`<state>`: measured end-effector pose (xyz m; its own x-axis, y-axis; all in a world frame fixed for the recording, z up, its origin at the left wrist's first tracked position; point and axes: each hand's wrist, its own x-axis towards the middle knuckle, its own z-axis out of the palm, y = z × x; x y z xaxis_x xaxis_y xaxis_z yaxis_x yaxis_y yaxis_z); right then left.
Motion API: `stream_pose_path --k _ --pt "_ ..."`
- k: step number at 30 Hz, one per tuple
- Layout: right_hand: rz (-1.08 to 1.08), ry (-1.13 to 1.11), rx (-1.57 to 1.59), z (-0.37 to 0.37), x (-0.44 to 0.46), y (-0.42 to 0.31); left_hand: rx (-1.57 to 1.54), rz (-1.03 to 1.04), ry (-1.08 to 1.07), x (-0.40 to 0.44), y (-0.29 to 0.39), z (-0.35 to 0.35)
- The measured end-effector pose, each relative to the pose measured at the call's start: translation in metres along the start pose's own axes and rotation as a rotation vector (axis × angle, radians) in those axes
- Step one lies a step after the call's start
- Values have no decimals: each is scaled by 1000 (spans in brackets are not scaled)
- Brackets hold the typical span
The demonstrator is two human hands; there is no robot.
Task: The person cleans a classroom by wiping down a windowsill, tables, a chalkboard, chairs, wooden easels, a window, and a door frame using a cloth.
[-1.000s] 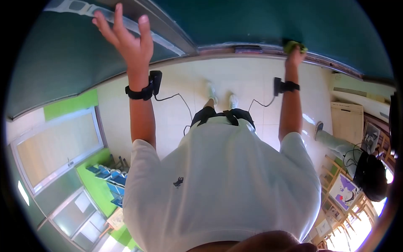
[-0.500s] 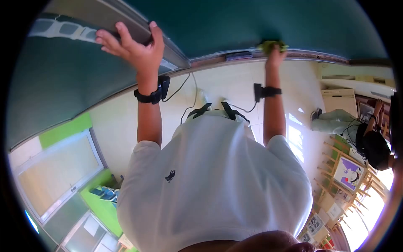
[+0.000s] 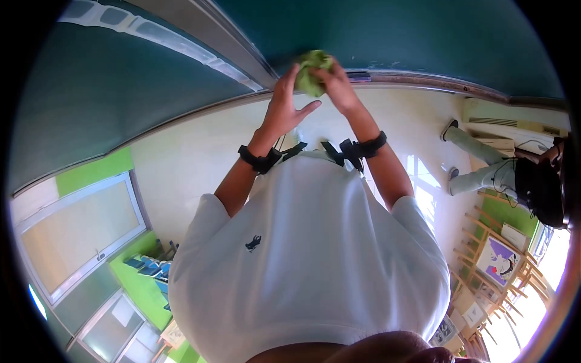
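Observation:
A crumpled green cloth [image 3: 312, 74] is gripped by my right hand [image 3: 340, 89], just in front of the board's lower edge. My left hand [image 3: 283, 107] has come up beside the cloth with thumb and fingers apart. Its fingertips lie at the cloth's left edge; whether they touch it I cannot tell. Behind both hands rises the dark green chalkboard [image 3: 417, 36]. Along its bottom runs a narrow ledge [image 3: 436, 83], where a dark purplish object [image 3: 359, 77] lies right of my right hand.
A grey upright frame [image 3: 233, 42] divides the chalkboard from another green panel [image 3: 121, 91] on the left. At the right a person [image 3: 484, 172] stands on the pale floor, near wooden easels [image 3: 478, 242] with pictures. A window [image 3: 85, 236] is at lower left.
My right hand has brought the green cloth leftward along the ledge. My left hand has left the grey frame and moved right and down to the cloth. The other person's legs have moved apart.

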<state>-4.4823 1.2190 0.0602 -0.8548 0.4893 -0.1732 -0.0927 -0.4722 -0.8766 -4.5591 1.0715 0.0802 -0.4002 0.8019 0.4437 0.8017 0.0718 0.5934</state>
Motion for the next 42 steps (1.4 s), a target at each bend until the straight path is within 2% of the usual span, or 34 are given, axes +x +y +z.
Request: stream_pose_path --k 1,2,3,4,6,7,8,10,11,12,14,15,17,18,20,24,30,32,36,38,42 --pt "-70 -186 -163 9 -1 -9 -209 -79 72 3 -2 6" --pt "-70 -189 -160 19 -3 -13 -417 -157 147 3 -4 8" --pt "-159 -250 -199 27 -4 -14 -376 -166 215 8 -2 0" --pt "-246 -313 -236 35 -10 -20 -468 -276 252 6 -10 -3" --pt "-212 -308 -105 27 -21 -27 -303 -148 360 6 -11 -19" --pt "-161 -200 -137 9 -19 -21 -156 -56 460 8 -7 -29" --pt "-112 -94 -173 -15 -13 -14 -204 -71 557 5 -14 -37" --pt "-208 212 -437 -100 17 62 -96 12 693 13 -11 -71" --pt "-168 352 -733 -132 17 79 -73 55 777 15 -12 -85" --pt "-127 494 -1028 -160 18 92 -11 37 793 17 -11 -100" --pt "-35 562 -1180 -205 27 111 186 12 793 27 -10 -121" --pt "-35 556 -1179 -204 31 110 191 9 794 27 -14 -121" --pt "189 684 -1325 -204 34 109 33 -78 674 26 -24 -117" --pt "187 686 -1323 -195 34 99 33 -75 673 25 -25 -112" --pt "383 608 -1322 -169 30 78 -102 -80 760 24 -21 -96" --pt "346 669 -1307 -162 33 83 -44 -130 656 14 -17 -89" --pt "121 545 -1342 -140 38 97 -73 -134 587 9 -28 -91" --pt "-41 528 -935 -126 33 96 -96 -146 590 8 -28 -91" --pt "-12 501 -1021 -132 35 100 -112 -130 557 6 -31 -91" --pt "-181 388 -847 -148 33 111 -115 -128 558 4 -34 -91" --pt "-244 372 -812 -128 0 57 -86 -157 540 2 -39 -90"
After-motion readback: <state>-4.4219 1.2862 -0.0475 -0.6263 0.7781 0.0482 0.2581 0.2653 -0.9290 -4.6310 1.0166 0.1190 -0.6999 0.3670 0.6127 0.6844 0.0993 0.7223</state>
